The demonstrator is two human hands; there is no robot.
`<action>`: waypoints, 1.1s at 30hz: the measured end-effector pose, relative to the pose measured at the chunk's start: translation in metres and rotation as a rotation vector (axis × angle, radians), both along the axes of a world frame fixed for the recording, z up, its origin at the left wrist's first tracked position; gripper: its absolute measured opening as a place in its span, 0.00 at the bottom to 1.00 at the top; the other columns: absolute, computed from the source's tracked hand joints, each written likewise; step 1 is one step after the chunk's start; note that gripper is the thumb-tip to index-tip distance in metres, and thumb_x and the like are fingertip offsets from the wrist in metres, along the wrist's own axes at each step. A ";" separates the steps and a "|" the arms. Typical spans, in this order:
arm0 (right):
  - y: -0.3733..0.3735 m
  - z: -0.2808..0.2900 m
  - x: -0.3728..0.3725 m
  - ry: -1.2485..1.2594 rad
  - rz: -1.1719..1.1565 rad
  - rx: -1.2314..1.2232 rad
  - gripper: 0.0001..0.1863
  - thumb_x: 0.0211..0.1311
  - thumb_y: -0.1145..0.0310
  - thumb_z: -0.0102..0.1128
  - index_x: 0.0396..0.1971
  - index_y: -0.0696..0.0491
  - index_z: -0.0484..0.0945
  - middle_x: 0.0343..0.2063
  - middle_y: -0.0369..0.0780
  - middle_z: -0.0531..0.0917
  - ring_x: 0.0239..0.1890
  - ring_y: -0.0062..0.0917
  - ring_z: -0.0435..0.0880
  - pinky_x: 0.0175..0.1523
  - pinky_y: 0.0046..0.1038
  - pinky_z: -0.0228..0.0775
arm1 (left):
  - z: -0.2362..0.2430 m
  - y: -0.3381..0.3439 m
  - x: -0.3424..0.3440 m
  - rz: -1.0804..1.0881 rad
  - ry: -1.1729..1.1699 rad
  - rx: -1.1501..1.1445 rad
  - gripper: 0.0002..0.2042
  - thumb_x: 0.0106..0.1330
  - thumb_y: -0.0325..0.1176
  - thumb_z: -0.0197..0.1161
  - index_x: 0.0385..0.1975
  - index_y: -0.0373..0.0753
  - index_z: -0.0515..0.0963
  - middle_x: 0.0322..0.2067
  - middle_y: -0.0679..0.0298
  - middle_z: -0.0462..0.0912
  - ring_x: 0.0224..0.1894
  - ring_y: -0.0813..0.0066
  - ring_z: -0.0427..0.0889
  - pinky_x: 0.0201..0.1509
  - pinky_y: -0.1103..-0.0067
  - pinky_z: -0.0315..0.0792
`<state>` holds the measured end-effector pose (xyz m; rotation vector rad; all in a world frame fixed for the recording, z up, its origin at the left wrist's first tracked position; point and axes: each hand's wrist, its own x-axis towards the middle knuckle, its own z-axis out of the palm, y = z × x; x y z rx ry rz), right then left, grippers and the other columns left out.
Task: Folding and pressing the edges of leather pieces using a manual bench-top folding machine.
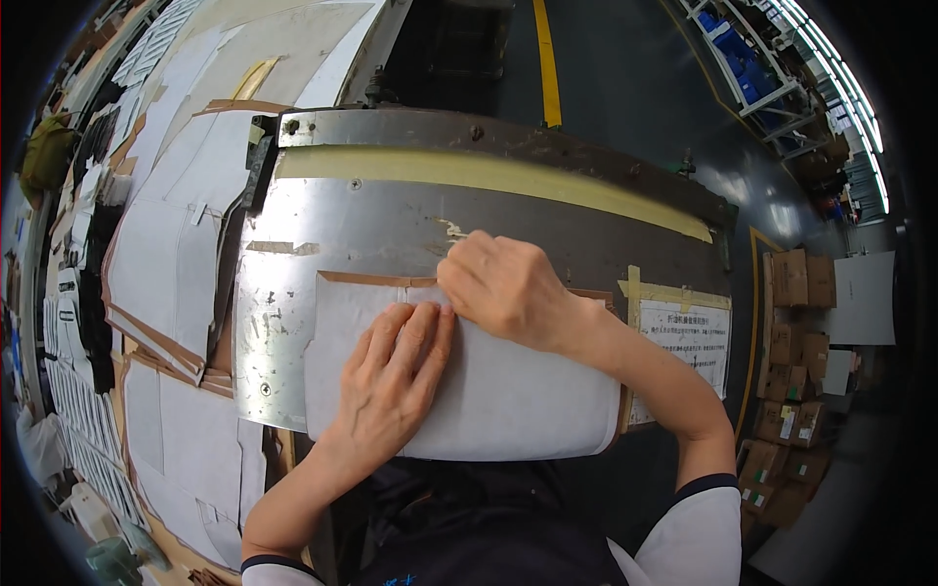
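White panel [528,391] lies on near half of metal worktop [381,210]. Left hand [391,371] on it, fingers extended; right hand [503,285] curled at its brown far edge [362,279], can't tell the grip. Press left, work edge evenly.

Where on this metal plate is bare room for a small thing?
Bare metal plate lies between the yellow strip and the white panel, beyond the right hand; a narrower patch borders the panel's left edge. Crowded: the panel under the left hand, and the taped sheet at right.

Workshop; metal worktable [381,220], stacked cartons [788,344]
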<state>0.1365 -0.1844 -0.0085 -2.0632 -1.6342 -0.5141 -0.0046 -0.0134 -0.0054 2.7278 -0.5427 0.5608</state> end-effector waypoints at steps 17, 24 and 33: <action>-0.019 -0.005 -0.012 0.010 -0.033 0.072 0.16 0.44 0.83 0.70 0.37 0.63 0.81 0.35 0.43 0.79 0.32 0.30 0.81 0.32 0.28 0.78 | 0.005 0.005 0.006 0.189 0.019 -0.043 0.23 0.61 0.22 0.67 0.59 0.29 0.79 0.56 0.55 0.80 0.54 0.61 0.81 0.49 0.72 0.81; -0.016 -0.011 -0.011 -0.038 -0.014 0.088 0.11 0.48 0.79 0.67 0.33 0.62 0.79 0.33 0.41 0.77 0.33 0.28 0.78 0.34 0.27 0.76 | 0.008 0.008 0.014 0.170 0.045 0.065 0.24 0.61 0.20 0.65 0.61 0.32 0.80 0.51 0.58 0.80 0.50 0.61 0.82 0.42 0.72 0.81; -0.017 -0.009 -0.010 -0.079 0.000 0.071 0.10 0.49 0.78 0.68 0.33 0.62 0.80 0.33 0.41 0.77 0.35 0.28 0.79 0.35 0.27 0.75 | 0.019 0.004 0.017 0.152 0.063 0.122 0.27 0.55 0.24 0.64 0.59 0.32 0.80 0.50 0.61 0.79 0.50 0.67 0.81 0.44 0.77 0.79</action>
